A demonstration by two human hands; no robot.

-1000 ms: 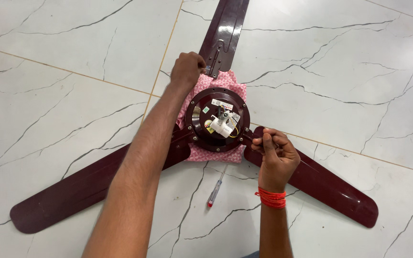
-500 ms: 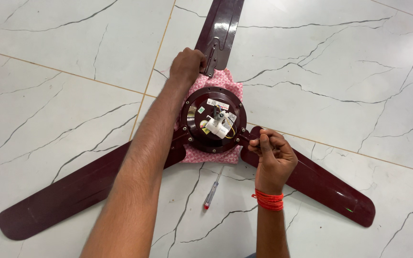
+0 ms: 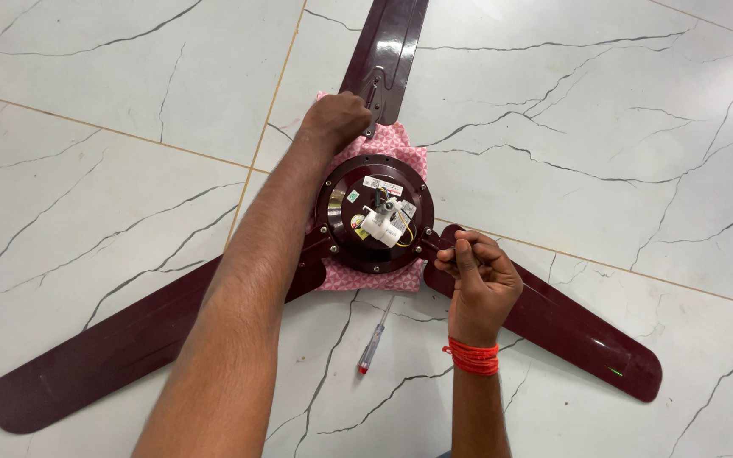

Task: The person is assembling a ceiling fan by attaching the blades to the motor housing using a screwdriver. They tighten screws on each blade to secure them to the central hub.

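Lighting: bright, even daylight; soft glare on glossy floor tiles (image 3: 604,110), upper right; faint shadows; sharp focus throughout.

fan motor (image 3: 375,212): on a cloth (image 3: 400,144), on the floor (image 3: 86,170)
blades: one far (image 3: 392,42), one near-left (image 3: 103,365), one near-right (image 3: 570,326)
left hand (image 3: 332,123): at far blade's root
right hand (image 3: 478,276): at near-right blade's root
screwdriver (image 3: 373,341): on floor, before the motor

Left arm stretched far forward, left hand (image 3: 334,121) curled, knuckles up; right hand (image 3: 478,276) fisted, fingers pinched together.
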